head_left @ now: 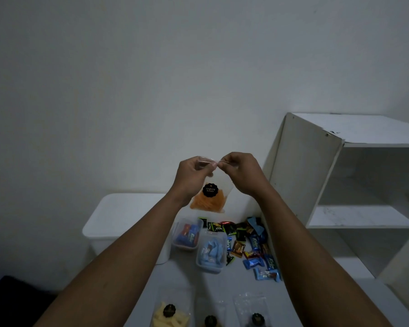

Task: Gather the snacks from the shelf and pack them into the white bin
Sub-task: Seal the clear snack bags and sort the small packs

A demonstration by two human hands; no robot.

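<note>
A clear pouch of orange snack sticks (209,200) with a round black label hangs in the air in front of me. My left hand (191,175) and my right hand (240,172) both pinch its top edge, side by side. Below it, the white bin (118,223) stands on the surface at the left with its lid on. The white shelf unit (354,175) stands at the right, and its visible compartments hold nothing.
Two small clear tubs of wrapped candies (187,234) (211,252) sit beside the bin. Several loose wrapped candies (253,246) lie against the shelf's side. Three more clear labelled pouches (170,312) lie along the near edge.
</note>
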